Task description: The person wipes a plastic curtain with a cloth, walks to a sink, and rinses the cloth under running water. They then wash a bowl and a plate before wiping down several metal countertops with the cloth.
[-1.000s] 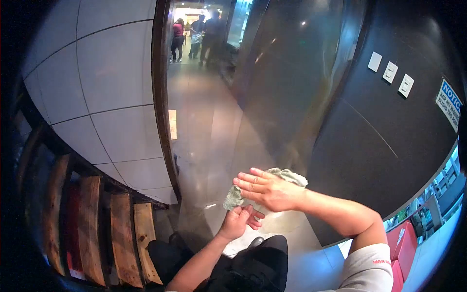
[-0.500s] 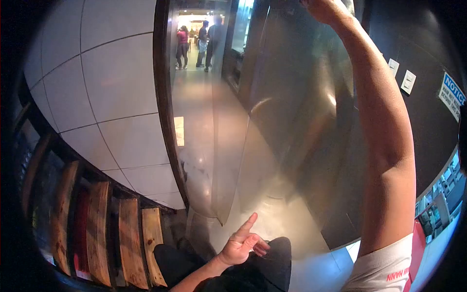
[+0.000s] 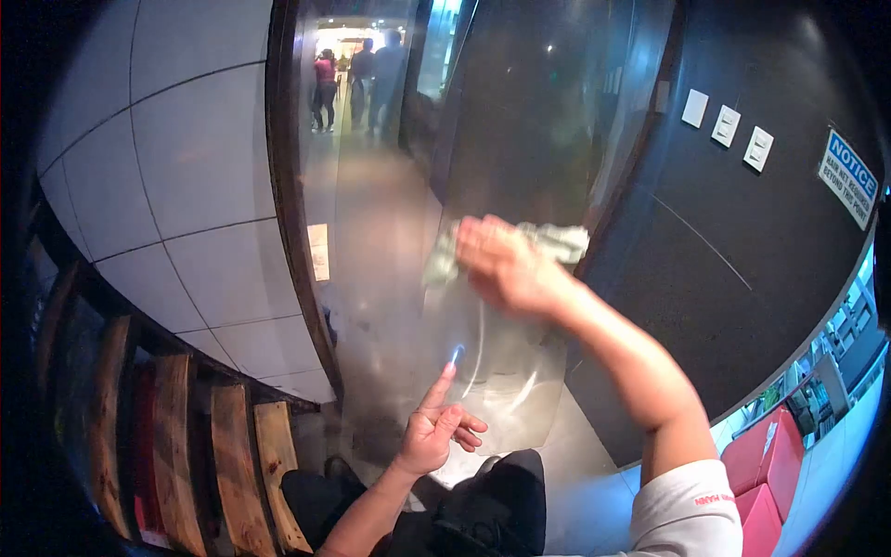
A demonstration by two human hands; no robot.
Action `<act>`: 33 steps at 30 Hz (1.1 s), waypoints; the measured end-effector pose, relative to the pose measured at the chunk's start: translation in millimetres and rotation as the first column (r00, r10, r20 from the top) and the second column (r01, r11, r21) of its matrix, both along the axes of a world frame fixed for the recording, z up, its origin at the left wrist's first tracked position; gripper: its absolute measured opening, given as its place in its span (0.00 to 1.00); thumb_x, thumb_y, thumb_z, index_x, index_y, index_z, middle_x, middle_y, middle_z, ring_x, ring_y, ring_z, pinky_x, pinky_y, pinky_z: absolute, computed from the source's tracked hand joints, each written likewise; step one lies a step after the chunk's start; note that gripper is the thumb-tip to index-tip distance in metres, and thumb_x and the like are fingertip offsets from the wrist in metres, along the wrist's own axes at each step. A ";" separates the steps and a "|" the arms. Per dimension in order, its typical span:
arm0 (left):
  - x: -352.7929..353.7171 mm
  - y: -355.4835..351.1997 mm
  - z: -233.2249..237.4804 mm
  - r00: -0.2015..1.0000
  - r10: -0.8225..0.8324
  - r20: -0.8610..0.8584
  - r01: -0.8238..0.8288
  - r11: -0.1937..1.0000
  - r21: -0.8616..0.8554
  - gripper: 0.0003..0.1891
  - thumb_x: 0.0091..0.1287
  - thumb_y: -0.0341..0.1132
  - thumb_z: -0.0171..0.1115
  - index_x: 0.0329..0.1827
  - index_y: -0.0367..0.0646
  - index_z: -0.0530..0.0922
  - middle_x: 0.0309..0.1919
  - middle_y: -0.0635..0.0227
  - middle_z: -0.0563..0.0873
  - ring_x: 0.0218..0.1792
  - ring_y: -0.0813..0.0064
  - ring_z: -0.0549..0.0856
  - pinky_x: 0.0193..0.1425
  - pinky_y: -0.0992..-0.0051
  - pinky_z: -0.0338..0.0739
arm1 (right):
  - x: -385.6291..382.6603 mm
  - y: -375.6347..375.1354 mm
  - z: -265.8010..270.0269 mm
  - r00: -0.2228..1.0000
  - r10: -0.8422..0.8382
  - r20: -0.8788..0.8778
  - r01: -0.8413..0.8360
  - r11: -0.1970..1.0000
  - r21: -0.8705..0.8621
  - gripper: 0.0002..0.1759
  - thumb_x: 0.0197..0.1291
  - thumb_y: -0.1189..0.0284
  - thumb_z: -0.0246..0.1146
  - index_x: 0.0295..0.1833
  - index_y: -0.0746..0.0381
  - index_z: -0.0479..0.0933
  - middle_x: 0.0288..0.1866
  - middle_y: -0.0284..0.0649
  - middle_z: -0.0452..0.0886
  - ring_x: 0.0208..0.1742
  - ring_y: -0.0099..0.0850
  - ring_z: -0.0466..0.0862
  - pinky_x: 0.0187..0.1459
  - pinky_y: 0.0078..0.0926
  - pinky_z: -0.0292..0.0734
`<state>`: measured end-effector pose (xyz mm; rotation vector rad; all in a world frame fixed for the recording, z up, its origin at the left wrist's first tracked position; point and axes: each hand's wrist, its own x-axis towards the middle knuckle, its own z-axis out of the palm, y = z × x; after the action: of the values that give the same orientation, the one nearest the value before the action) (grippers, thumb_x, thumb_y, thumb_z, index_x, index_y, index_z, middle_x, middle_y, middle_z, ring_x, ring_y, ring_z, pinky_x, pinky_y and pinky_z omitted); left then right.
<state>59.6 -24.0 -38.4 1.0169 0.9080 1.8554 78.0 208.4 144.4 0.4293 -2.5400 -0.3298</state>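
My right hand presses a pale green-grey cloth flat against a tall glass panel in front of me; the hand is motion-blurred. My left hand is lower, near my knees, with its index finger pointing up and its tip touching the glass. The other left fingers are curled and hold nothing. Wipe streaks show on the glass just right of that fingertip.
White wall tiles run along the left, with wooden slats below them. A dark wall on the right carries three white switches and a blue notice sign. People stand far down the corridor. Red boxes sit lower right.
My right hand came down from high overhead to mid-glass with the cloth under it. My left hand rose slightly and its fingertip now touches the glass.
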 end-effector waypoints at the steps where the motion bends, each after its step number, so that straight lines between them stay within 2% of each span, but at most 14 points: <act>1: 0.7 3.4 -3.7 0.999 -0.008 0.039 0.008 1.000 -0.023 0.34 0.78 0.37 0.47 0.81 0.52 0.40 0.34 0.53 0.87 0.26 0.69 0.86 0.30 0.71 0.85 | 11.0 -10.5 -18.9 0.999 0.001 0.036 0.000 1.000 -0.030 0.29 0.53 0.71 0.65 0.63 0.66 0.74 0.69 0.50 0.71 0.73 0.46 0.67 0.74 0.48 0.59; 4: 4.3 9.4 -23.2 0.992 -0.025 0.123 0.034 0.997 -0.071 0.34 0.78 0.37 0.46 0.81 0.53 0.38 0.36 0.52 0.87 0.26 0.67 0.87 0.31 0.69 0.85 | 47.3 -53.2 -55.5 0.970 0.066 0.234 -0.043 0.994 -0.102 0.29 0.58 0.68 0.64 0.65 0.68 0.71 0.70 0.52 0.69 0.73 0.45 0.67 0.74 0.47 0.59; 5: 7.9 10.2 -29.1 0.989 -0.015 0.145 0.027 0.996 -0.083 0.27 0.78 0.34 0.44 0.78 0.46 0.49 0.38 0.49 0.86 0.29 0.67 0.87 0.33 0.70 0.84 | 55.5 -56.2 -71.9 0.962 0.096 0.256 -0.084 0.995 -0.057 0.28 0.60 0.67 0.62 0.64 0.69 0.72 0.71 0.51 0.69 0.74 0.44 0.66 0.74 0.46 0.58; 6: 10.3 12.5 -42.6 0.994 -0.016 0.110 0.029 0.993 -0.115 0.15 0.78 0.33 0.42 0.62 0.35 0.66 0.39 0.47 0.86 0.30 0.66 0.88 0.35 0.69 0.85 | 65.8 -63.1 -75.0 0.957 0.120 0.265 -0.113 0.993 -0.039 0.26 0.62 0.66 0.59 0.64 0.69 0.73 0.71 0.50 0.70 0.74 0.42 0.66 0.75 0.44 0.58; 8: 15.4 8.0 -48.9 0.978 -0.119 0.170 0.140 0.983 -0.119 0.15 0.76 0.31 0.38 0.36 0.34 0.73 0.41 0.47 0.87 0.32 0.63 0.88 0.40 0.69 0.86 | 80.6 -76.4 -61.7 0.918 0.152 0.366 -0.182 0.982 0.048 0.25 0.64 0.69 0.53 0.64 0.68 0.72 0.71 0.49 0.69 0.76 0.40 0.65 0.75 0.42 0.57; 10: 20.2 5.2 -45.8 0.986 -0.112 0.121 0.126 0.985 -0.120 0.14 0.78 0.35 0.42 0.46 0.31 0.73 0.41 0.48 0.87 0.33 0.64 0.88 0.40 0.68 0.86 | 80.5 -67.9 -54.2 0.887 0.208 0.413 -0.244 0.969 0.037 0.26 0.63 0.68 0.53 0.66 0.63 0.73 0.72 0.44 0.69 0.77 0.38 0.63 0.76 0.44 0.55; 12: 21.5 1.3 -43.7 0.995 -0.097 -0.001 0.097 0.988 -0.120 0.18 0.79 0.37 0.43 0.61 0.31 0.70 0.41 0.49 0.87 0.34 0.65 0.88 0.40 0.68 0.86 | 69.7 -52.0 -27.9 0.919 0.100 0.381 -0.223 0.929 0.296 0.26 0.62 0.67 0.54 0.68 0.56 0.73 0.73 0.39 0.69 0.78 0.35 0.62 0.77 0.47 0.51; 13: 27.2 -5.9 -24.9 0.998 -0.052 0.023 0.053 0.997 -0.062 0.29 0.79 0.39 0.45 0.79 0.45 0.49 0.40 0.50 0.87 0.34 0.65 0.88 0.40 0.67 0.86 | 64.9 -49.8 1.7 0.948 -0.002 0.320 -0.127 0.915 0.383 0.27 0.60 0.68 0.56 0.67 0.51 0.74 0.73 0.34 0.70 0.77 0.34 0.62 0.77 0.51 0.49; 18: 34.2 -24.0 4.2 0.988 -0.154 0.003 0.154 0.988 -0.004 0.35 0.79 0.37 0.46 0.81 0.56 0.36 0.39 0.51 0.87 0.34 0.65 0.88 0.40 0.66 0.86 | 3.2 37.7 147.0 0.988 -0.056 -0.145 0.137 0.758 0.637 0.17 0.58 0.70 0.59 0.54 0.52 0.79 0.60 0.34 0.76 0.70 0.34 0.69 0.72 0.57 0.57; 22: 32.4 -30.0 -5.0 0.986 -0.169 -0.002 0.169 0.984 0.057 0.35 0.79 0.37 0.46 0.81 0.56 0.36 0.38 0.50 0.87 0.34 0.65 0.88 0.41 0.66 0.85 | -13.9 63.0 268.5 0.744 -0.304 -0.596 0.618 0.651 0.440 0.22 0.55 0.78 0.58 0.56 0.52 0.77 0.63 0.36 0.76 0.71 0.40 0.69 0.72 0.57 0.58; 24: 28.6 -31.5 -19.0 0.992 -0.129 -0.015 0.129 0.991 0.046 0.35 0.79 0.37 0.46 0.81 0.56 0.36 0.37 0.50 0.87 0.34 0.65 0.88 0.41 0.66 0.85 | -28.8 88.4 305.7 0.643 -0.290 -0.709 0.602 0.763 0.234 0.20 0.58 0.82 0.56 0.54 0.55 0.79 0.62 0.36 0.77 0.71 0.35 0.69 0.71 0.49 0.62; 28: 21.7 -35.6 -24.2 0.998 -0.059 0.007 0.058 0.998 0.017 0.34 0.79 0.37 0.45 0.81 0.55 0.36 0.36 0.49 0.87 0.32 0.64 0.88 0.40 0.65 0.85 | -39.9 79.5 273.5 0.840 -0.176 -0.513 0.329 0.917 0.225 0.15 0.62 0.78 0.55 0.53 0.62 0.79 0.57 0.43 0.79 0.63 0.38 0.77 0.67 0.36 0.69; 29: 20.1 -35.0 -18.6 0.999 -0.034 0.010 0.034 0.999 0.012 0.34 0.79 0.37 0.46 0.81 0.54 0.37 0.35 0.49 0.87 0.31 0.65 0.88 0.39 0.66 0.85 | -46.7 81.5 256.5 0.869 -0.349 -0.350 0.411 0.904 0.118 0.15 0.61 0.78 0.56 0.53 0.64 0.78 0.56 0.46 0.80 0.63 0.43 0.77 0.68 0.34 0.69; 33: 5.0 -20.8 1.9 0.997 -0.023 0.072 0.023 1.000 0.007 0.35 0.78 0.39 0.47 0.81 0.55 0.39 0.34 0.50 0.86 0.28 0.66 0.87 0.33 0.69 0.84 | -65.7 121.2 145.6 0.979 -0.085 -0.186 0.106 0.989 0.105 0.20 0.63 0.79 0.51 0.60 0.61 0.78 0.67 0.48 0.74 0.75 0.42 0.65 0.77 0.41 0.55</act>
<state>64.6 -44.8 -36.5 0.9540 0.8444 1.8649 12.3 329.6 290.0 0.3057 -2.3759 -0.5283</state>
